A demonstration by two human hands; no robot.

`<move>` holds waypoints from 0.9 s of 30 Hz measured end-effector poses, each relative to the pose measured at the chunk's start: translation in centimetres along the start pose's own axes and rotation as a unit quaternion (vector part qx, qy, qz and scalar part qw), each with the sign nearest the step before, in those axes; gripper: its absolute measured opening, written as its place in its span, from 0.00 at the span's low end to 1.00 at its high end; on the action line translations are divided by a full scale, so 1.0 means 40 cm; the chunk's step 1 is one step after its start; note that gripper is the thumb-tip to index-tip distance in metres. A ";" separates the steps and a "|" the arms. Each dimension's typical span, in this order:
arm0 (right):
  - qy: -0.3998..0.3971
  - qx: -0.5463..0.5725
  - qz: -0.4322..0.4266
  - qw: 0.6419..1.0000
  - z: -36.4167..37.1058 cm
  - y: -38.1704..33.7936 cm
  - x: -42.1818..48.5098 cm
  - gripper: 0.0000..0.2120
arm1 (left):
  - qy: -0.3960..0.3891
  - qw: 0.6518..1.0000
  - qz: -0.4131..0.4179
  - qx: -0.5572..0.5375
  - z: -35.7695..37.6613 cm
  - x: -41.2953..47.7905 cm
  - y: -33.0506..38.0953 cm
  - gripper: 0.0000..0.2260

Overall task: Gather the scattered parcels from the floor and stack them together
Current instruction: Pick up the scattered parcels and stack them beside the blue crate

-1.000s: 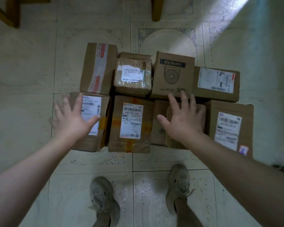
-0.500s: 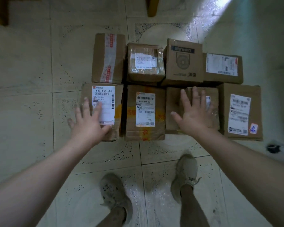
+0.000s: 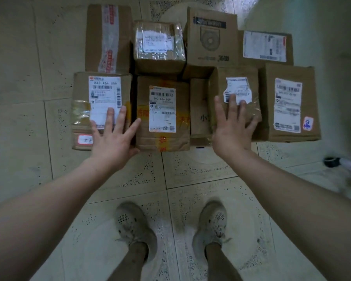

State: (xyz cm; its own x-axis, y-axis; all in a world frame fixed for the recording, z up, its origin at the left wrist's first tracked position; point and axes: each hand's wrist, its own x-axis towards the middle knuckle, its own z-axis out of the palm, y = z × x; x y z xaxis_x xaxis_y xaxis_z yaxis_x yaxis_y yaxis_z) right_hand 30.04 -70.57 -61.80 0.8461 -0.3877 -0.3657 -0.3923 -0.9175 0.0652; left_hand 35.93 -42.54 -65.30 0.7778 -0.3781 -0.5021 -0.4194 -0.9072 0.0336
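While the parcels [image 3: 209, 37] sit packed in two rows on the tiled floor [image 3: 18, 78] just ahead of the person's shoes [image 3: 134, 226], both hands reach over the near row. The left hand [image 3: 111, 136], fingers straight and spread wide, lies over the near-left box [image 3: 81, 94], thumb toward the orange-taped box [image 3: 162, 110]. The right hand [image 3: 231, 128], likewise splayed and holding nothing, covers the torn-label box [image 3: 217, 82]; whether either palm touches cardboard cannot be told.
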 end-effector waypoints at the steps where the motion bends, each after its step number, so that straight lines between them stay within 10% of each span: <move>1: 0.002 0.001 -0.004 1.000 -0.004 -0.001 0.007 0.46 | -0.003 1.000 -0.003 -0.003 -0.001 -0.002 0.000 0.41; 9: -0.028 0.026 -0.052 0.998 -0.032 0.030 -0.030 0.39 | 0.059 0.981 -0.139 -0.120 -0.057 -0.038 -0.036 0.41; 14: 0.054 0.088 0.030 0.994 -0.072 0.184 -0.035 0.35 | -0.033 0.948 -0.247 -0.198 -0.048 -0.057 -0.050 0.49; 18: -0.051 0.146 0.172 0.973 -0.067 0.279 -0.012 0.34 | -0.027 0.946 -0.250 -0.204 -0.059 -0.034 -0.029 0.50; 23: -0.057 0.143 0.126 0.980 -0.058 0.259 -0.014 0.35 | -0.049 0.944 -0.265 -0.192 -0.079 -0.038 -0.025 0.48; 27: 0.013 0.130 0.037 0.991 -0.073 0.255 -0.018 0.34 | 0.087 0.970 -0.156 -0.163 -0.137 -0.018 0.093 0.37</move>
State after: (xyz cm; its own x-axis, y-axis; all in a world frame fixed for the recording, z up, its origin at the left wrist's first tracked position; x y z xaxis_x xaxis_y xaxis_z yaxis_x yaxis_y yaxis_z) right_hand 26.49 -79.89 -58.18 0.8190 -0.4584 -0.3451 -0.5305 -0.8342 -0.1508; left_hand 36.37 -46.67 -60.07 0.9223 -0.0759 -0.3789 -0.0027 -0.9817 0.1902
